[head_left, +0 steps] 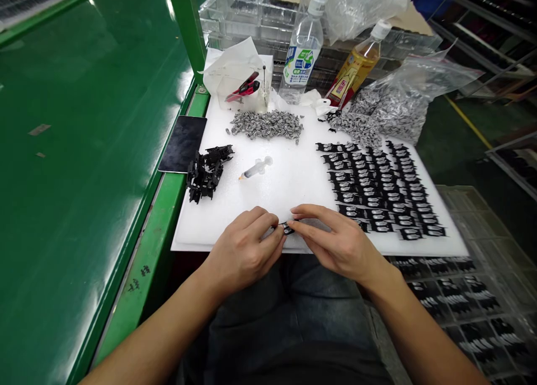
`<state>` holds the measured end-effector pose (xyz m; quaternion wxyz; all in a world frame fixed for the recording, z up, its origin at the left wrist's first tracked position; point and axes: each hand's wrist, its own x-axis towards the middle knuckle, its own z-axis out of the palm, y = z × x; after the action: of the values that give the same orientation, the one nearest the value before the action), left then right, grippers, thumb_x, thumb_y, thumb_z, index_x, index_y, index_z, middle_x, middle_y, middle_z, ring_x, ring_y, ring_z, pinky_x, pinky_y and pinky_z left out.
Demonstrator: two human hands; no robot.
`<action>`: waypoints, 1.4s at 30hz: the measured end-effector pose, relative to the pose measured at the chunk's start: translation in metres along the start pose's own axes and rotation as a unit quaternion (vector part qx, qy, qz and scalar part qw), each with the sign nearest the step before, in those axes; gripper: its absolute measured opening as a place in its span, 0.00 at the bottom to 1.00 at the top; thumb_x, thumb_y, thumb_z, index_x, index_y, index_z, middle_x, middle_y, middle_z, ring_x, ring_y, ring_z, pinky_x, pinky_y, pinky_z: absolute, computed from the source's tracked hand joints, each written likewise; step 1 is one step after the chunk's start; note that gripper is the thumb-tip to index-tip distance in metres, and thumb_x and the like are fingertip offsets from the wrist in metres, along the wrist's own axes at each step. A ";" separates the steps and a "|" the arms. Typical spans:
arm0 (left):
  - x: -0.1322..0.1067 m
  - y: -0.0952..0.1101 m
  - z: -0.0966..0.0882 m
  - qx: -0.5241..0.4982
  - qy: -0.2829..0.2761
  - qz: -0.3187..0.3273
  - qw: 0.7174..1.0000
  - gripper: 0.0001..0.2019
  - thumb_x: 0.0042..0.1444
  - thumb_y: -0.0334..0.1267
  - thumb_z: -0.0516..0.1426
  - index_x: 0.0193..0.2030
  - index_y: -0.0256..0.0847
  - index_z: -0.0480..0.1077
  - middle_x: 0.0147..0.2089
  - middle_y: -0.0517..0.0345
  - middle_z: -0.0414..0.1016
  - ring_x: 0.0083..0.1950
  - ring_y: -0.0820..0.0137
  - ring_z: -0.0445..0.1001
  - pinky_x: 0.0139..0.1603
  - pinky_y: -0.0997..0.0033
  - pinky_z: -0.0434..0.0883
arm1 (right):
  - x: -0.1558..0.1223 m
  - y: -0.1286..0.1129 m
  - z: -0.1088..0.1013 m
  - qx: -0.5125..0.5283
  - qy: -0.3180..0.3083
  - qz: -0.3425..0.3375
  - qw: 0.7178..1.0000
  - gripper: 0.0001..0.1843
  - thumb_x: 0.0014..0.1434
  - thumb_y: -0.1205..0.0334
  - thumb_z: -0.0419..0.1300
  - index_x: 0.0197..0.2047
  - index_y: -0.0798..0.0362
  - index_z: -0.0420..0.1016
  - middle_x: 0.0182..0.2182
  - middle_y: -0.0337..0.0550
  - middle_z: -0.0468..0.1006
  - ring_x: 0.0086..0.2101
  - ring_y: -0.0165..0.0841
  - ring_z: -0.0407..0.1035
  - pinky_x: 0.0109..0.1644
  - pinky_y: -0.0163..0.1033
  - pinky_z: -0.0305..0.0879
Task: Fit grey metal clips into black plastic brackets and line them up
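Between my two hands, just above the near edge of the white foam board point(289, 178), is a small black plastic part point(287, 228) with a pale grey piece on it. My left hand point(250, 242) pinches its left end. At its right end, the thumb and fingertips of my right hand point(331, 236) close on it. A syringe point(257, 168) with an orange tip lies beyond my left hand. Left of it is a pile of loose black plastic parts point(206, 172). Rows of black parts bearing grey pieces point(377, 189) lie right of my right hand.
Small grey pieces point(267, 125) are heaped at the back, and more fill a plastic bag point(386, 105). Behind stand two bottles, one clear point(302, 49), one with a yellow label point(356, 63), and a box with red cutters point(245, 88). A dark tablet point(182, 144) lies left.
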<state>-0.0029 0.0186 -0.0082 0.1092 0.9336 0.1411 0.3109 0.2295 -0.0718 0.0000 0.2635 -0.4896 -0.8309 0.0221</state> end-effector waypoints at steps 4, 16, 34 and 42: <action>0.001 0.001 -0.001 0.010 -0.006 0.008 1.000 0.04 0.70 0.29 0.58 0.49 0.37 0.73 0.43 0.48 0.77 0.44 0.64 0.74 0.43 0.60 0.78 | 0.000 0.000 0.001 0.003 0.009 0.003 1.000 0.23 0.68 0.77 0.60 0.63 0.53 0.77 0.60 0.58 0.78 0.56 0.42 0.78 0.58 0.49 0.81; -0.003 -0.002 -0.001 -0.013 0.015 -0.008 1.000 0.06 0.68 0.29 0.61 0.50 0.36 0.74 0.45 0.49 0.79 0.45 0.64 0.74 0.44 0.59 0.76 | -0.001 0.002 0.005 0.050 0.060 0.028 0.997 0.22 0.66 0.76 0.65 0.62 0.54 0.76 0.57 0.56 0.79 0.54 0.39 0.79 0.59 0.45 0.80; -0.002 -0.006 -0.004 -0.046 0.000 -0.051 0.998 0.05 0.70 0.30 0.59 0.50 0.39 0.74 0.45 0.50 0.78 0.44 0.65 0.71 0.44 0.60 0.71 | 0.002 0.002 0.006 -0.003 0.065 0.046 0.997 0.17 0.69 0.68 0.65 0.60 0.50 0.75 0.59 0.56 0.80 0.57 0.45 0.77 0.60 0.56 0.73; -0.002 -0.007 -0.007 -0.057 0.017 -0.036 0.998 0.19 0.67 0.32 0.62 0.63 0.35 0.68 0.51 0.43 0.76 0.48 0.59 0.73 0.47 0.56 0.73 | 0.004 -0.005 -0.021 -0.066 0.042 0.066 0.995 0.11 0.71 0.65 0.64 0.55 0.49 0.76 0.58 0.51 0.81 0.55 0.44 0.77 0.62 0.57 0.57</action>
<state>-0.0104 0.0256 -0.0057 0.1712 0.9148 0.1586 0.3297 0.2336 -0.0757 0.0210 0.2635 -0.5600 -0.7847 -0.0357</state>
